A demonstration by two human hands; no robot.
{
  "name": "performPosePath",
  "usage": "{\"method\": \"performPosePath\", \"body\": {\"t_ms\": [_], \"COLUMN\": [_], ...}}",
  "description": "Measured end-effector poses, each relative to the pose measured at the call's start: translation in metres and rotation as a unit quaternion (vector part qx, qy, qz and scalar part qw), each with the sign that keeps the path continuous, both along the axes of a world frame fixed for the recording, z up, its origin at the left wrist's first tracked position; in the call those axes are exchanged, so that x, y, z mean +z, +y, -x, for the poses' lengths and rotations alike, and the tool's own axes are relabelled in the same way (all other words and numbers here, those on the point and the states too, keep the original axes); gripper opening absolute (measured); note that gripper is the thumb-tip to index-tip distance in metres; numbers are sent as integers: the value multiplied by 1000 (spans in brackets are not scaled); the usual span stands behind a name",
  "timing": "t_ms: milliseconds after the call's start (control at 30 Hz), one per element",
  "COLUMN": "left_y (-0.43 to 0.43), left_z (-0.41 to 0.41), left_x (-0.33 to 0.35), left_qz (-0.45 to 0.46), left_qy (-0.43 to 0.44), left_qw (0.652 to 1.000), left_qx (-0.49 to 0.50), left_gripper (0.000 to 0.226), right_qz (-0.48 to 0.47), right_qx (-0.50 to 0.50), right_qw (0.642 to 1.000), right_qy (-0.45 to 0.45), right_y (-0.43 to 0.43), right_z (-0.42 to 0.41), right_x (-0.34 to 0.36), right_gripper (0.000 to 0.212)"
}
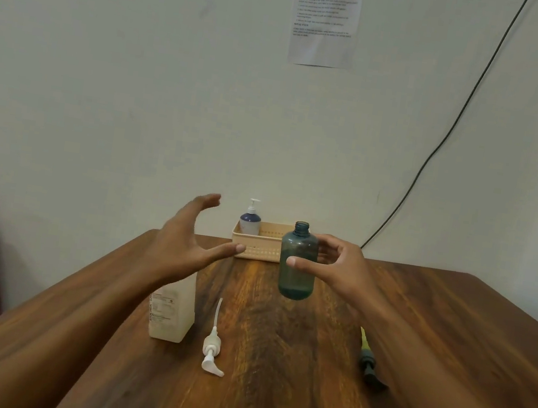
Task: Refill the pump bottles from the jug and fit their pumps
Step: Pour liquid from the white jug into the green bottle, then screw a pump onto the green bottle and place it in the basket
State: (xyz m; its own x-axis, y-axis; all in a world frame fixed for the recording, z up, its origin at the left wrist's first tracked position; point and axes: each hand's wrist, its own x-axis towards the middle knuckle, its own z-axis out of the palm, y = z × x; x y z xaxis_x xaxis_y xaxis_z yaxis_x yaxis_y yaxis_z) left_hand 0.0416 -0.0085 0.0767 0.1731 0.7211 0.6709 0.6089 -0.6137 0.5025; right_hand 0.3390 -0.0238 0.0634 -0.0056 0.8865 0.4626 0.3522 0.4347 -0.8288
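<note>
Two hands are raised above the wooden table [452, 316]. Left hand [187, 237]: released, fingers spread, grasping nothing, positioned above the white jug [173, 311], which stands on the table. White pump [214, 345]: lying flat just right of the jug. Far centre: a beige basket [257, 240] containing a pump-fitted bottle [250, 220]. Right hand [341, 269]: grip closed around the teal bottle [298, 263], upright, neck open, clear of the table. Dark pump [371, 367]: lying near right, partly hidden by the forearm.

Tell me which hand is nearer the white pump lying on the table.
Left. The left hand hovers open above and behind the white plastic pump; the right hand holds the teal translucent bottle farther right.
</note>
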Motion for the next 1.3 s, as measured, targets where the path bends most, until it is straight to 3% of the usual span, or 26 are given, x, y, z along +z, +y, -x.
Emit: {"method": "performPosePath", "body": {"t_ms": [133, 300, 500, 700, 833, 967, 1067, 1167, 1300], "left_y": [-1, 0, 8, 8, 8, 10, 10, 11, 12], "left_z": [-43, -83, -98, -102, -101, -96, -93, -93, -93], "left_x": [-1, -16, -26, -33, -37, -38, -39, -40, -43], "left_qz": [20, 53, 46, 51, 58, 66, 64, 60, 63], "left_qy": [34, 30, -6, -29, -43, -53, -51, -54, -57], "left_qw": [995, 990, 994, 994, 993, 993, 993, 993, 993], "left_qx": [-92, -125, -103, -92, -90, -84, -85, -86, -84], "left_gripper": [102, 98, 75, 66, 69, 74, 74, 73, 75], "right_qz": [-14, -15, -4, 21, 45, 18, 4, 21, 49], "right_qx": [3, 0, 1, 19, 49, 6, -12, 17, 76], "right_qw": [1000, 1000, 1000, 999, 993, 977, 938, 885, 847], "right_qy": [-3, -17, -14, -38, -100, -213, -347, -465, -524], "right_y": [-2, -5, -5, -3, -7, -15, -20, -24, -34], "right_z": [1, 3, 2, -3, -21, -56, -87, -120, -138], "right_x": [5, 7, 6, 1, 2, -10, -29, -50, -65], "right_gripper": [63, 63, 63, 66, 74, 50, 33, 50, 54]}}
